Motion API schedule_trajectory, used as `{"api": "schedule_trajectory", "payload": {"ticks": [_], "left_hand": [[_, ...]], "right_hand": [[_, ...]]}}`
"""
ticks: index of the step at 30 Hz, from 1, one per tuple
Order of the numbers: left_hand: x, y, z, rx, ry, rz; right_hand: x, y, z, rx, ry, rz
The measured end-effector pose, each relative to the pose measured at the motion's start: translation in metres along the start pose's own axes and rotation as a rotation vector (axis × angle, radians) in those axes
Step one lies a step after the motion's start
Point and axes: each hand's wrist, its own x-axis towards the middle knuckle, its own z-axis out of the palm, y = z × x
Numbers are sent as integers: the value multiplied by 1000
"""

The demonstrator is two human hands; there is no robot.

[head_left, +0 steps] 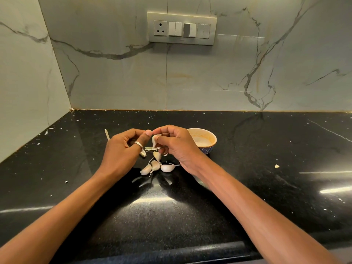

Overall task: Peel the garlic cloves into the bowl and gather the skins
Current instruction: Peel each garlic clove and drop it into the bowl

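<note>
My right hand (176, 147) pinches a garlic clove (154, 140) above the black counter. My left hand (124, 149), with a ring on one finger, has its fingers curled and its thumb tip meets the top of that clove. Below the hands several unpeeled cloves (156, 165) lie in a loose cluster on the counter. A strip of skin (151, 148) lies just under the held clove. A small orange-rimmed bowl (206, 135) with a blue patterned outside stands behind my right hand; part of it is hidden by the hand.
The black counter (171, 216) is speckled with tiny skin flakes. A long skin strip (107, 134) lies left of my left hand and a scrap (276, 166) lies to the right. Marble walls close the back and left; a switch panel (182, 28) hangs above.
</note>
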Motion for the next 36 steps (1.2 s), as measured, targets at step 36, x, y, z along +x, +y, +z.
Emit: {"api": "schedule_trajectory", "payload": {"ticks": [36], "left_hand": [[1, 0, -2, -204, -163, -93]], "right_hand": [[1, 7, 2, -262, 110, -212]]}}
